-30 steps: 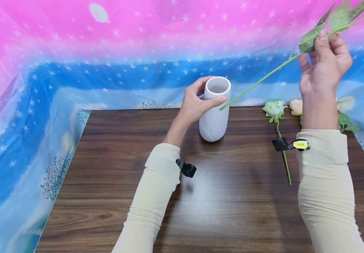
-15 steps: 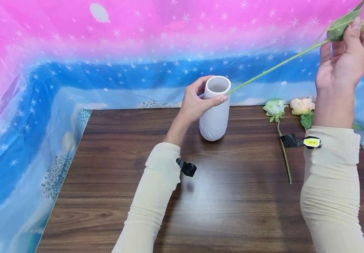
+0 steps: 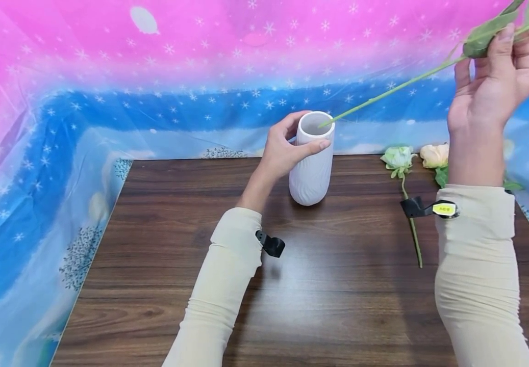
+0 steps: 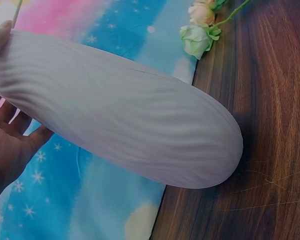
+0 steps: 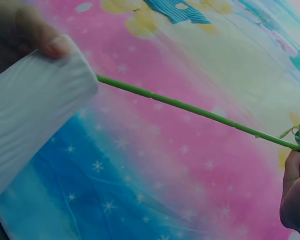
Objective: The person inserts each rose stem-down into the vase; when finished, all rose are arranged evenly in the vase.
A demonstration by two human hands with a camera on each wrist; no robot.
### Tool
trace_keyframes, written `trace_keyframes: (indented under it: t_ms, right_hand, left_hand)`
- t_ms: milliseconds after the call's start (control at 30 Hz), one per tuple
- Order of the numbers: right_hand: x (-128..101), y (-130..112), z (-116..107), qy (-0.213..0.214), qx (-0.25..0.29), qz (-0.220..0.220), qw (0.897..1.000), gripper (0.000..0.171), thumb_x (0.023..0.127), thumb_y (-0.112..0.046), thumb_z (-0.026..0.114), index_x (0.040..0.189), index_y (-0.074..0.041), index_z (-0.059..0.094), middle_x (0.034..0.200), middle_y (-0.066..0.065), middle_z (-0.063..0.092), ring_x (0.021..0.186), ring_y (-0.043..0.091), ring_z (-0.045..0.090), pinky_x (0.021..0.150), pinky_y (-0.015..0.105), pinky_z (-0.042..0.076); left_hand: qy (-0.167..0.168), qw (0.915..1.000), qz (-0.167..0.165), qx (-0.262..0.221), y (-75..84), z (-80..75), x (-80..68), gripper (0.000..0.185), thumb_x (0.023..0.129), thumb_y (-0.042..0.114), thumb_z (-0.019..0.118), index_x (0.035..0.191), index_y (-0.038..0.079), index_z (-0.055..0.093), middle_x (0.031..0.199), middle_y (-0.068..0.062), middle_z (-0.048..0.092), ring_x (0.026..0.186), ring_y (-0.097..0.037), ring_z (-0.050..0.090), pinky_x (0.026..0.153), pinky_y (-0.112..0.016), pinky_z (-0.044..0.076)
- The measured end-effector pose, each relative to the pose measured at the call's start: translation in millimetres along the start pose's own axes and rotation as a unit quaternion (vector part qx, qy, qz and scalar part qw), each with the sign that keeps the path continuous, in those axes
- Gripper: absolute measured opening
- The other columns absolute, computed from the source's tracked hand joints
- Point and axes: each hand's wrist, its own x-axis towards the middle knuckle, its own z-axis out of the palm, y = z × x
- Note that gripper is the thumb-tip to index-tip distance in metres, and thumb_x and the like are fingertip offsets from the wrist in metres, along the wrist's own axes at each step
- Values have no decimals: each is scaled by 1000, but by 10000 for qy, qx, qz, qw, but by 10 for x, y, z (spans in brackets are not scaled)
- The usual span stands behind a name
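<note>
One green stem point(image 3: 383, 94), tip inside gripped white vase point(image 3: 311, 173).

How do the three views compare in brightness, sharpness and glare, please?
Head view: bright and sharp, with a soft sheen on the table and a faint shadow beside the vase. Left wrist view: dimmer, the vase looming large and stretched. Right wrist view: dim and hazy, the stem fairly crisp, the right hand blurred at the edge.
</note>
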Motion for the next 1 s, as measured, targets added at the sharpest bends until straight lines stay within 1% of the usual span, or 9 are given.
trace_keyframes:
  t_ms: [100,200,300,433,600,767,833,1000]
  right_hand:
    - [-22,46,33,-77,83,89,9999,12,104,-3,50,111,-2,60,92,12,61,76,23,62,70,33,51]
    - [-50,92,71,-208,124,161,9996,8,103,-1,52,105,0,59,91,12,60,70,23,60,62,31,49]
    - [-78,123,119,-265,198,334,9989,3,100,1,56,98,1,58,90,13,60,64,24,59,53,30,48]
    - [-128,174,166,-420,196,474,9978,5,97,4,60,94,2,57,90,14,61,61,26,62,47,29,47]
    - [-179,232,186,-678,68,436,9967,5,96,5,61,95,3,57,89,14,61,61,26,63,47,28,49]
    - [-221,242,227,-790,-119,422,9959,7,95,5,63,94,3,56,84,15,63,63,25,64,47,27,49]
    - [-244,249,248,-860,-210,411,9952,8,94,6,63,93,2,56,81,15,63,64,25,64,47,28,49]
    - [-292,285,278,-1114,-391,422,9921,8,94,7,63,93,3,56,79,13,62,68,24,65,52,29,53]
  left_hand:
    - [8,10000,12,10,-3,6,4,61,82,20,84,138,14,60,130,-7,66,117,-19,66,98,-36,57]
    - [10,10000,0,0,-6,10,8,61,82,21,85,138,15,60,130,-7,66,117,-18,66,98,-35,57]
    - [13,10000,-14,-25,-8,12,11,62,82,20,85,138,15,60,130,-7,66,117,-18,66,98,-35,57]
    - [28,10000,1,-51,-8,11,17,62,81,19,85,138,15,60,130,-7,67,117,-19,66,97,-36,57]
    - [35,10000,43,-38,-4,11,14,62,81,19,85,138,14,60,130,-8,67,117,-18,66,98,-36,57]
    - [42,10000,58,-60,3,11,13,63,81,18,85,138,13,60,129,-8,67,116,-19,67,97,-36,58]
    - [49,9999,57,-69,2,10,15,63,81,18,86,138,13,61,128,-8,67,116,-18,67,96,-35,58]
    - [56,10000,31,-64,-9,15,16,62,81,19,86,137,14,61,128,-7,67,115,-17,67,96,-35,58]
